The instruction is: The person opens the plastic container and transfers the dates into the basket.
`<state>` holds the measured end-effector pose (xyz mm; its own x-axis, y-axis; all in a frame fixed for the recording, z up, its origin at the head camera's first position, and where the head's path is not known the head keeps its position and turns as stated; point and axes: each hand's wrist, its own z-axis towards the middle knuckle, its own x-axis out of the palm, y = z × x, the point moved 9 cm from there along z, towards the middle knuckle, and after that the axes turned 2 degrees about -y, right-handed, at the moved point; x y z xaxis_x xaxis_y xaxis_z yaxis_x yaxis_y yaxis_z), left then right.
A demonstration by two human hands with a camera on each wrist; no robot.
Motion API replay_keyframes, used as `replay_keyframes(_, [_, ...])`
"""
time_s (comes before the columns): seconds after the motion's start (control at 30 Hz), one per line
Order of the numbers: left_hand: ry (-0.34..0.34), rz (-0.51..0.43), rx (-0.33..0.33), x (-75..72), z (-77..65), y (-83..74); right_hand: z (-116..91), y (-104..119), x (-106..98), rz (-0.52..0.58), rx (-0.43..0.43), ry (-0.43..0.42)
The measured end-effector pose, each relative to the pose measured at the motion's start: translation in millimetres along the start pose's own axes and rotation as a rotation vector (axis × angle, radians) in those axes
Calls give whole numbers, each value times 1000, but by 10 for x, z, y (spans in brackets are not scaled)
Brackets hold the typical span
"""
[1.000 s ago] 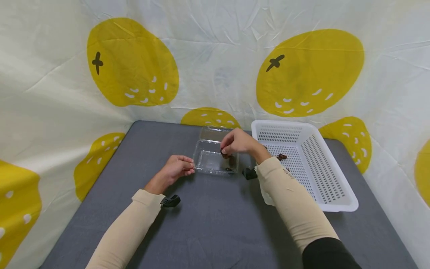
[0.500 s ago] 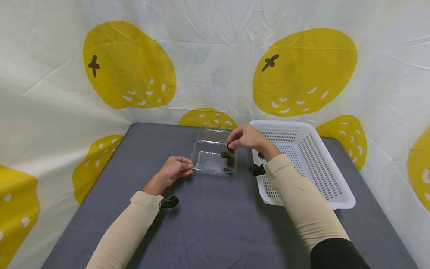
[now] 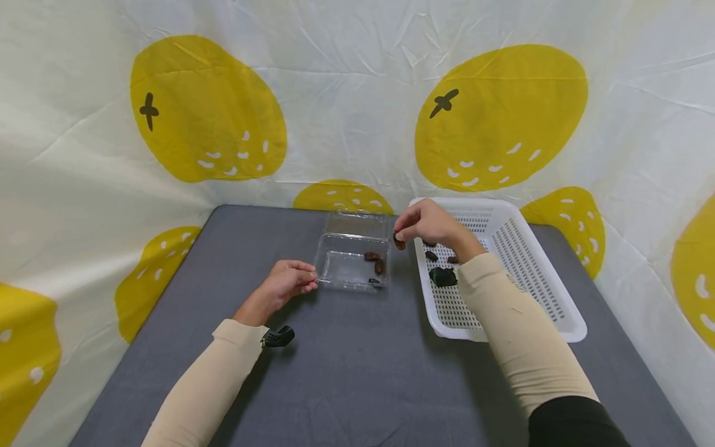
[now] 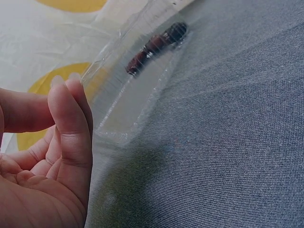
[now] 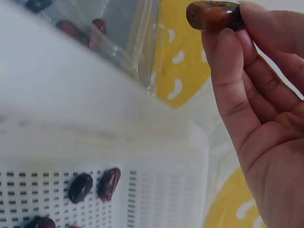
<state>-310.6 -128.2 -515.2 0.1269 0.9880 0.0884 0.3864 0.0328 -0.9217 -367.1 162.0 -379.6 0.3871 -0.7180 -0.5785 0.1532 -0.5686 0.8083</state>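
My right hand (image 3: 432, 225) pinches a dark brown date (image 5: 214, 15) between thumb and fingers. It is held above the left rim of the white basket (image 3: 570, 310), just right of the clear plastic container (image 3: 341, 264). Three dates lie along the container's right side, one of them a brown date (image 3: 379, 266); its hinged lid (image 3: 357, 225) is folded back. At the container's front left corner, my left hand (image 3: 286, 285) pinches the rim with thumb and fingertips. Several more dates rest in the basket, including a dark date (image 5: 80, 188).
The basket has slotted walls and stands to the right on the grey cloth-covered table (image 3: 346, 372). Behind the table hangs a white curtain (image 3: 346, 93) with yellow fruit prints. A black wrist device (image 3: 279, 336) sits by the left cuff.
My right hand has moved right, from over the container to the basket's rim, holding a date. Dates in the container are now uncovered. The left hand stays at the container's corner.
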Motion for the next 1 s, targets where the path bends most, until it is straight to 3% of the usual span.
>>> replay_keyframes(0.57, [4,-2,-11,5,-9,-35,-190,-335,-359,84,66,-44])
replay_keyframes(1.0, [14,18,-7,8,20,-32,-352,-714,-506,42,127,-75])
